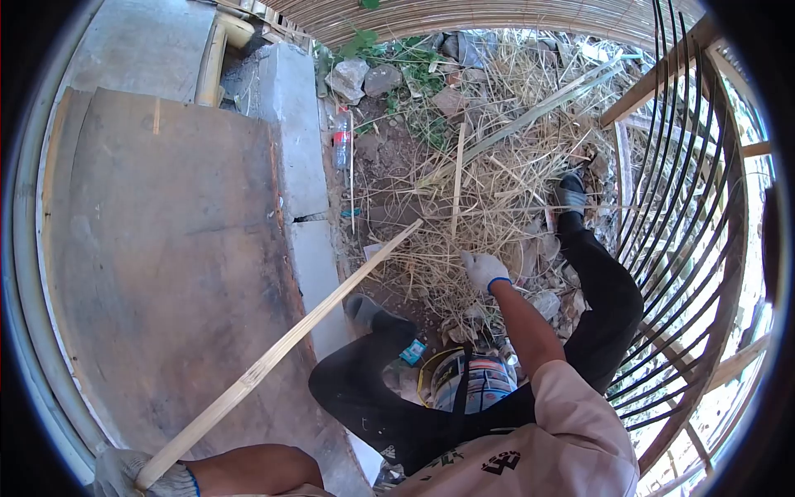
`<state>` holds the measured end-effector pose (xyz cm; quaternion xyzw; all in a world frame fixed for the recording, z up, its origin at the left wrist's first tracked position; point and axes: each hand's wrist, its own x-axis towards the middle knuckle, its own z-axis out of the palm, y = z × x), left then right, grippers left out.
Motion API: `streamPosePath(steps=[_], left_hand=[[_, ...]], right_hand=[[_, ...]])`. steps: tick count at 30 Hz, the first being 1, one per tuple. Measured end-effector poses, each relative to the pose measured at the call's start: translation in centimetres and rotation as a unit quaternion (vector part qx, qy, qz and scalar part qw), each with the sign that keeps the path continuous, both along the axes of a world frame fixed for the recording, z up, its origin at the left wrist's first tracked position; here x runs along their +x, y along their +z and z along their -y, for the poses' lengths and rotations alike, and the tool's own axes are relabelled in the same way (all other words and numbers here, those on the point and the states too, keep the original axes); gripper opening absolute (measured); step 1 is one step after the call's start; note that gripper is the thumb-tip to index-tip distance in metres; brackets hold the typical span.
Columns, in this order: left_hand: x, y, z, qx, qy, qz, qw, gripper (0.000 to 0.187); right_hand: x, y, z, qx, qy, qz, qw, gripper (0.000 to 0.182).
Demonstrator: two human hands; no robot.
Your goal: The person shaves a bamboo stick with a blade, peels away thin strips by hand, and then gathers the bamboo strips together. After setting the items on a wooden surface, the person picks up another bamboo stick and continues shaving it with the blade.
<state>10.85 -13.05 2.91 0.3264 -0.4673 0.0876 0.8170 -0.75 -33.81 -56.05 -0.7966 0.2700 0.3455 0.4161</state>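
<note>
My left hand (pixel 116 474), in a pale work glove, is closed round the near end of a long split bamboo strip (pixel 277 354) at the lower left. The strip slants up to the right across the wooden board, its far tip over the straw-like shavings (pixel 497 186). My right hand (pixel 484 272), in a white glove with a blue cuff, is low over the shavings between my legs. Its fingers look curled together; what they hold, if anything, I cannot make out. A thin pale strip (pixel 458 182) lies just beyond it.
A broad wooden board (pixel 174 215) and concrete blocks (pixel 298 141) flank my left side. Dark rods on a wooden frame (pixel 729 248) stand at right. A printed bucket (pixel 474 379) is beneath me. Beyond are a plastic bottle (pixel 341 141), rocks (pixel 348 79) and a reed screen (pixel 464 15).
</note>
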Motion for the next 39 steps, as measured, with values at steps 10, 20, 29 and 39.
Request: streamPosePath(steps=[10,20,29,39], left_hand=[[-0.3,-0.1,-1.4,0.015,0.036,-0.012,0.999,0.041],[-2.4,4.9,-11.9,-0.114,0.106,-0.097,0.983,0.033],[-1.7,1.6,-2.8,-0.005,0.03,-0.051,0.998,0.015],[-3.1,0.9,-5.5,0.089,0.271,-0.007,0.958,0.009]], right_hand=[[2.9,1.8,0.5,0.042,-0.017,0.004,0.999,0.077],[-0.1,-2.2,-1.9,-0.017,-0.001,0.131,0.991,0.072],[1.6,1.6,0.9,0.069,-0.022,-0.035,0.997,0.085],[-0.6,8.7,-1.2,0.061,-0.042,0.123,0.99,0.071]])
